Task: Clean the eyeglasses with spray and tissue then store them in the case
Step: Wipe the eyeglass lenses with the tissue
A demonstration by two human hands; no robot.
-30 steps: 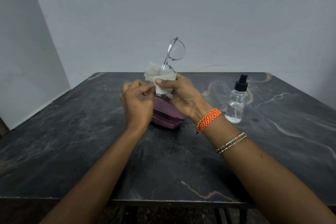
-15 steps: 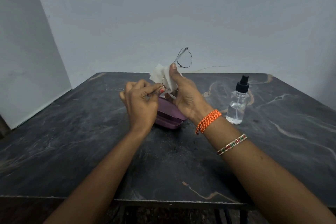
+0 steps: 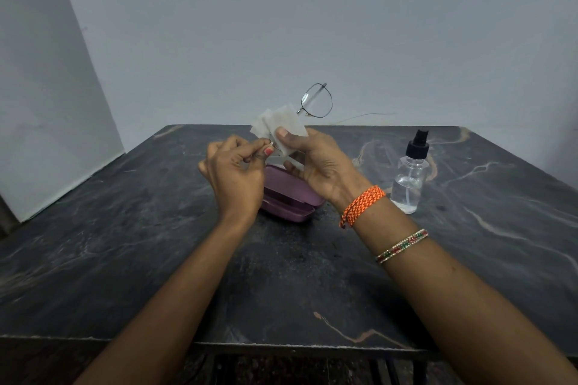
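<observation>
While both hands pinch, eyeglasses (image 3: 316, 101) rise above the grip.

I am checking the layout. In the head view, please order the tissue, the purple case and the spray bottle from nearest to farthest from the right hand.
From the right hand:
1. Tissue, in its grip.
2. Purple case, just below.
3. Spray bottle, off to the right.

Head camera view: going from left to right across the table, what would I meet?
Left hand → tissue → eyeglasses → orange wristband → spray bottle. The purple case sits behind both hands, so I leave it out.
</observation>
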